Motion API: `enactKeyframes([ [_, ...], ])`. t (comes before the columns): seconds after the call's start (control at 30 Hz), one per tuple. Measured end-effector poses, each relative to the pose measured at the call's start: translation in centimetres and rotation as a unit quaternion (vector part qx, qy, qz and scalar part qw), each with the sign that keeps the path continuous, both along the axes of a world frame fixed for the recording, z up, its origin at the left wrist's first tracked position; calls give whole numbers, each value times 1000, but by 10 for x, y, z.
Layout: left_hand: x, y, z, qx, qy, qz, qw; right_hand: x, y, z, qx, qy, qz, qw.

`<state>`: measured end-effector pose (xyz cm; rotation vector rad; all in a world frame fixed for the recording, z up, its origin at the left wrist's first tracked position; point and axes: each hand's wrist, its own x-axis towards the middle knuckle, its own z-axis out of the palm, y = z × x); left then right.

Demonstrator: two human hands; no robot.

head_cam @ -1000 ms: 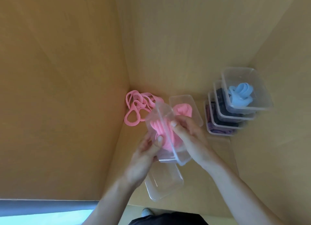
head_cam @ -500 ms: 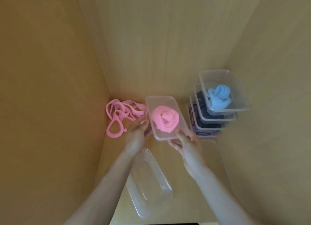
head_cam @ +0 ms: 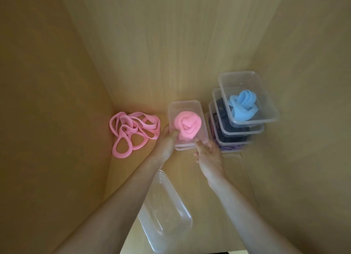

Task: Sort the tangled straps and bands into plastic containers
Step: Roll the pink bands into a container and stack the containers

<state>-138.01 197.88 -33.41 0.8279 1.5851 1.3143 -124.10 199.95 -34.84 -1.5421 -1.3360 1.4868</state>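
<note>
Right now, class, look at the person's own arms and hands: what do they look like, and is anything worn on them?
The left forearm and right forearm are bare to the frame's edge, no sleeves showing. The left hand and right hand wear no gloves, and no rings, watch or bracelet are visible.

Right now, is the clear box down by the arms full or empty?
Empty. The clear box is see-through all the way to its bottom, and nothing coloured lies inside it.
</note>
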Motion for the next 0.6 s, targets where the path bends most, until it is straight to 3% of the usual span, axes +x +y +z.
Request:
enactKeyframes([
  [0.23,-6,19,-2,-35,12,-52,998,3,-11,-1,8,43,-26,999],
  [0.4,-5,16,-8,-39,-36,-64,997,23,-44,-11,-6,46,-64,997],
  [0.5,-14,1,-16,-52,-20,50,997,34,-65,-19,-21,51,-51,997],
  [0.6,-37,-27,-29,-65,87,158,981,36,-75,-20,-45,54,-5,998],
])
